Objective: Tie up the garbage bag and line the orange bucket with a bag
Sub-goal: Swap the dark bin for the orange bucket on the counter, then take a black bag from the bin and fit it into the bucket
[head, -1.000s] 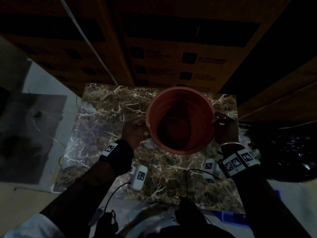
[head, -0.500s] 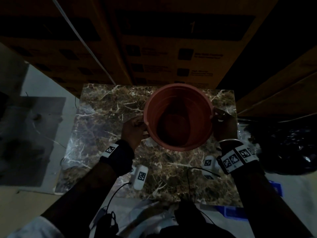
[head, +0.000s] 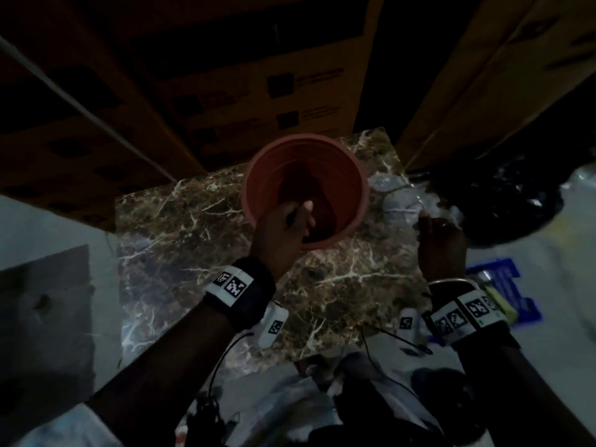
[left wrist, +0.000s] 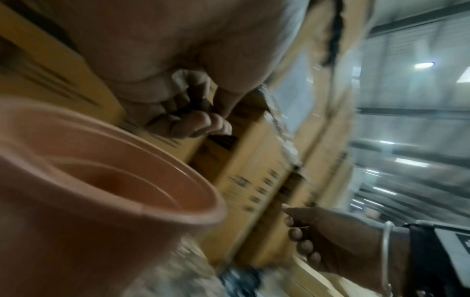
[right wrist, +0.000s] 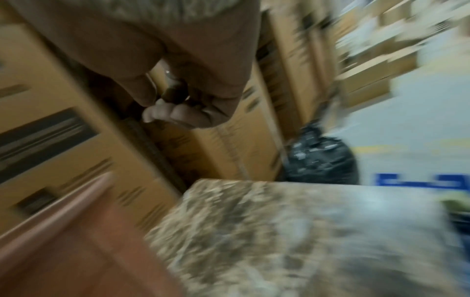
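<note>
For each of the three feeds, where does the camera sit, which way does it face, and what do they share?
Head: looks down at the orange bucket on the marble slab; left hand, right hand and both forearms show.
Left wrist: faces along the curled left fingers at the bucket rim and cardboard boxes; the right hand shows too.
Right wrist: blurred; faces past the right fingers toward the black garbage bag.
Shared: bucket, boxes.

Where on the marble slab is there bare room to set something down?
The marble slab is bare left of the orange bucket, and toward its near edge between the wrists. It is crowded at the right: clear plastic by the right hand, with the black garbage bag just past the edge.
</note>
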`<state>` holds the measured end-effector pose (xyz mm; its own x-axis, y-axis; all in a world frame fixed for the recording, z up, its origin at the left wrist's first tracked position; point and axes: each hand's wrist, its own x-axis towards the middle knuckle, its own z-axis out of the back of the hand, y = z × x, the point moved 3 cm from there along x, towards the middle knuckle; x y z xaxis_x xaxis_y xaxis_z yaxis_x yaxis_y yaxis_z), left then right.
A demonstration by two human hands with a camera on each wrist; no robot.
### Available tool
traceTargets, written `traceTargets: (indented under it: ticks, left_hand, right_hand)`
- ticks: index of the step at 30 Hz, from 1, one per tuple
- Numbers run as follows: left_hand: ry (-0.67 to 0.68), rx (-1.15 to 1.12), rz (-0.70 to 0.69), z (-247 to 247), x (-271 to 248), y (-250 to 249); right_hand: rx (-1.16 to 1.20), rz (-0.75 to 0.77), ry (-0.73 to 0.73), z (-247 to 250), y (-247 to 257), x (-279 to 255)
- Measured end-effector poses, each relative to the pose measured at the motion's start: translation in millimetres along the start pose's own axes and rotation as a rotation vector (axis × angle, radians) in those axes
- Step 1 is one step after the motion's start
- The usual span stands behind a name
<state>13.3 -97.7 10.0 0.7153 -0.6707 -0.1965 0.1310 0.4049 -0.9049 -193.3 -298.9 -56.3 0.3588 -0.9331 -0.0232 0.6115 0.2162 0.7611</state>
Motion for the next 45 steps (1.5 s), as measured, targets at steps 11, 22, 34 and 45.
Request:
traceTargets:
  ticks: [11,22,34,45]
  left_hand:
    - [0.703,0.273,-0.08,-164,-59,8]
    - [1.115,0.506,0.113,-365,-174,44]
    - [1.095,1.089,0.188,-539,-193,183]
    - [1.236,1.128,0.126,-728,-218,374]
  right_hand:
    - [0.048,-0.524,-0.2,120,-136,-140]
    - [0.058,-0.889,-0.37,215,-307,-297]
    - [0.289,-1.281,-0.408,200,-544,-379]
    - [0.265,-1.275,-0.221,78,-761,-334]
